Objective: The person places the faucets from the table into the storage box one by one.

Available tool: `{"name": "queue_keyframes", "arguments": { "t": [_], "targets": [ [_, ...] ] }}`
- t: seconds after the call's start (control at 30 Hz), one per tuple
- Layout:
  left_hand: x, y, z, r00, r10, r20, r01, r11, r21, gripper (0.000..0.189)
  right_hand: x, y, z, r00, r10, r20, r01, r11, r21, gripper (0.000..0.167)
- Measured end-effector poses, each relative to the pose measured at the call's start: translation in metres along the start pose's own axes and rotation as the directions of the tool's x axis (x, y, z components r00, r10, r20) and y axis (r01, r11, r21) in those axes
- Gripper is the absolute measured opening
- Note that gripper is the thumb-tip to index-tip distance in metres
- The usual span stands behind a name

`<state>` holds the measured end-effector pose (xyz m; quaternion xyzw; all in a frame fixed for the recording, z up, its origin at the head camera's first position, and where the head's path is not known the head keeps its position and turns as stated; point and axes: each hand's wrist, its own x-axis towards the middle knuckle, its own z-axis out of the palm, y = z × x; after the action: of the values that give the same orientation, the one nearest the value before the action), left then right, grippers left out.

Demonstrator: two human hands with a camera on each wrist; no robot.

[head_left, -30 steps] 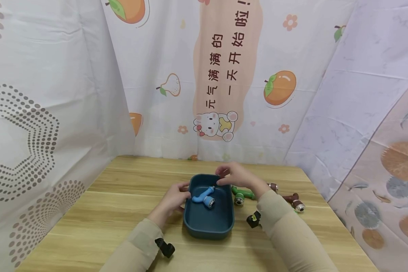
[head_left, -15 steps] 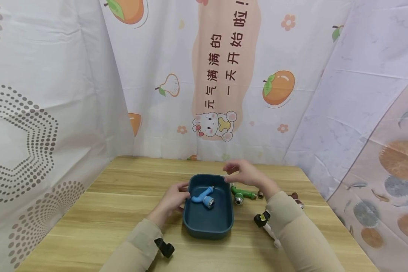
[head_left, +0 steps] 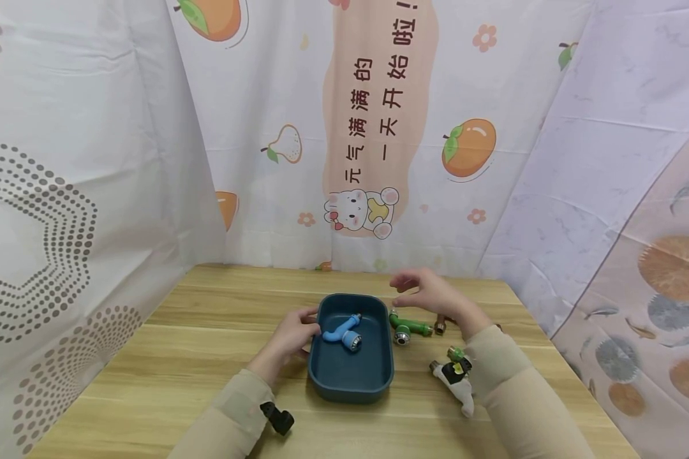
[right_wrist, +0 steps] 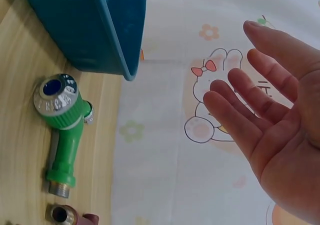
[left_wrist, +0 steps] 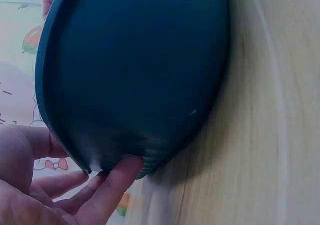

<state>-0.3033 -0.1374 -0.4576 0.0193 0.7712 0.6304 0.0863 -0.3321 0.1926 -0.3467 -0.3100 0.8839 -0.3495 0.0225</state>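
Note:
A dark teal plastic basin (head_left: pixel 353 376) stands on the table, with a blue plastic tap (head_left: pixel 340 333) lying in its far half. My left hand (head_left: pixel 289 335) holds the basin's left side, thumb at the rim and fingers on the outer wall (left_wrist: pixel 145 75). Off to the right of the basin, my right hand (head_left: pixel 430 296) hovers with loosely bent, spread fingers and nothing in it. Below that hand lies a green tap (head_left: pixel 413 327), close to the basin's right wall; the right wrist view shows its ribbed silver-rimmed end (right_wrist: pixel 57 102).
A white tap (head_left: pixel 458 390) lies nearer me on the right, beside another green piece (head_left: pixel 455 354). Brown tap parts (head_left: pixel 439 325) are partly hidden by my right forearm. Printed curtains (head_left: pixel 275 210) hang behind and beside the wooden table (head_left: pixel 207 331).
My right hand has moved right, away from the basin's far right corner, uncovering the white tap. The left hand, basin and blue tap have kept their places.

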Motion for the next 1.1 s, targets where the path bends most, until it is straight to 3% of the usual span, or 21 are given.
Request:
{"name": "queue_keyframes", "arguments": {
  "t": [0.47,0.7,1.1],
  "targets": [
    [0.000,0.000,0.000,1.000,0.000,0.002,0.000,1.000,-0.001,0.061,-0.018,0.011,-0.019,0.999,0.047,-0.013,-0.047,0.999,0.014,0.043],
    [0.000,0.001,0.000,1.000,-0.001,0.002,0.001,1.000,0.001,0.062,-0.027,0.015,-0.025,1.000,0.019,-0.022,-0.020,1.000,-0.020,0.042],
    [0.000,-0.001,0.001,1.000,0.002,-0.001,-0.002,1.000,0.006,0.062,-0.043,0.031,-0.039,0.996,0.045,-0.075,-0.047,0.999,-0.022,0.046]
  ]
}}
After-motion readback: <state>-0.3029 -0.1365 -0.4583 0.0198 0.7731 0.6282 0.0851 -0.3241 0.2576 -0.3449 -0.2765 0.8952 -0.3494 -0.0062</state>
